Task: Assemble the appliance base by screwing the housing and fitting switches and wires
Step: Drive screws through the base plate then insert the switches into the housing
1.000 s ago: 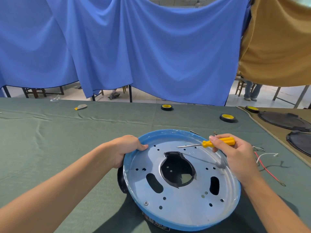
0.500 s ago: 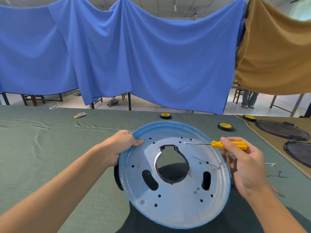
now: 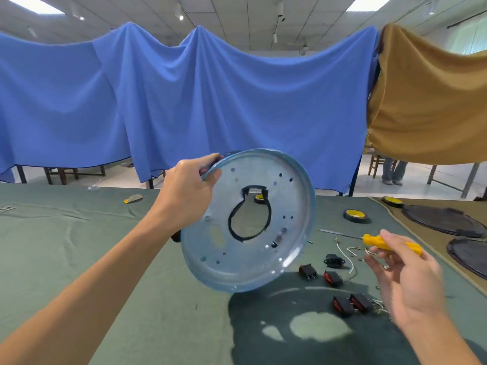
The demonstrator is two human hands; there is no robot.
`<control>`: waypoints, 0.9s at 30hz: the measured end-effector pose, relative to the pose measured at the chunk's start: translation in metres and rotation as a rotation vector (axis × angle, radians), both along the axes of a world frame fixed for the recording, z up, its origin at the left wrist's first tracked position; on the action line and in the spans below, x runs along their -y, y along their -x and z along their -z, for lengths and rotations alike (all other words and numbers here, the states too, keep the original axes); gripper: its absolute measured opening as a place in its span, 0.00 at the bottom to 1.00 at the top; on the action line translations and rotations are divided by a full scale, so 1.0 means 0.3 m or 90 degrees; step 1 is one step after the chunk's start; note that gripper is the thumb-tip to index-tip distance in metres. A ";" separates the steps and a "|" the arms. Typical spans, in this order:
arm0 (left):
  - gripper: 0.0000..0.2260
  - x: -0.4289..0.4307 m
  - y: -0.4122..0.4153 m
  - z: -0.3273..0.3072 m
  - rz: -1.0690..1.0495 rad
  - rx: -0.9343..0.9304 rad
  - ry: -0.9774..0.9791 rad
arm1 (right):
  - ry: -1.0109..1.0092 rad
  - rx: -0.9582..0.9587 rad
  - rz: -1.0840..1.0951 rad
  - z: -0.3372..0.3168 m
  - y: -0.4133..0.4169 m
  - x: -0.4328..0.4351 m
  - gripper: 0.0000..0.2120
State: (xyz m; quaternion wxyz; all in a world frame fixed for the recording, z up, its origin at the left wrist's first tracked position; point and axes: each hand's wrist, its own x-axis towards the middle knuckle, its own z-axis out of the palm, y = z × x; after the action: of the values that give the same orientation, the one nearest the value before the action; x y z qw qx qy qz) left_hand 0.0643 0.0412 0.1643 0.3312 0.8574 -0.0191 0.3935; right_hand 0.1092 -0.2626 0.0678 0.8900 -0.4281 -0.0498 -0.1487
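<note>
Head view: housing (image 3: 290, 206) tilted, screwdriver (image 3: 369, 239) tip leftward.

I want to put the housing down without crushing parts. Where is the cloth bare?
Bare green cloth spreads left of the housing, this side of the yellow scraper. Crowded: near the right hand, where switches, wires and a tape roll lie.

The housing (image 3: 290, 206) sat mid-frame above the surface (image 3: 79, 246), switches (image 3: 342, 306) lay on it lower right, a tape roll (image 3: 355, 216) behind them.
</note>
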 end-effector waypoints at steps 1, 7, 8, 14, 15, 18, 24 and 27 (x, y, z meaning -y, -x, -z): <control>0.13 0.004 0.000 -0.002 -0.046 0.019 -0.071 | -0.001 0.000 0.001 0.000 0.002 -0.001 0.10; 0.25 0.012 0.006 0.096 -0.175 0.140 -0.416 | -0.003 0.004 0.012 -0.004 0.005 0.006 0.08; 0.25 0.007 0.007 0.126 -0.181 0.170 -0.457 | 0.000 0.004 0.014 -0.004 0.005 0.007 0.08; 0.18 -0.028 0.010 0.316 -0.145 0.256 -0.582 | 0.037 0.005 0.019 0.005 0.007 0.003 0.11; 0.17 -0.032 0.012 0.341 -0.129 0.269 -0.603 | 0.045 0.005 0.021 0.007 0.009 0.001 0.11; 0.20 -0.051 0.017 0.421 -0.108 0.337 -0.693 | 0.060 0.005 0.032 0.018 0.013 -0.008 0.10; 0.21 -0.093 0.025 0.544 -0.076 0.407 -0.740 | 0.093 0.003 0.032 0.035 0.016 -0.036 0.06; 0.23 -0.114 0.023 0.575 -0.066 0.420 -0.734 | 0.128 0.015 0.030 0.046 0.017 -0.051 0.07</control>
State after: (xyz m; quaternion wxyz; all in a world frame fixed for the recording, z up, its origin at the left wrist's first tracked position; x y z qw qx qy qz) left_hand 0.0574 0.0753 -0.0080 -0.2226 0.7316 -0.2858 0.5776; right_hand 0.1042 -0.2474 0.0542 0.8382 -0.5144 -0.0650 -0.1692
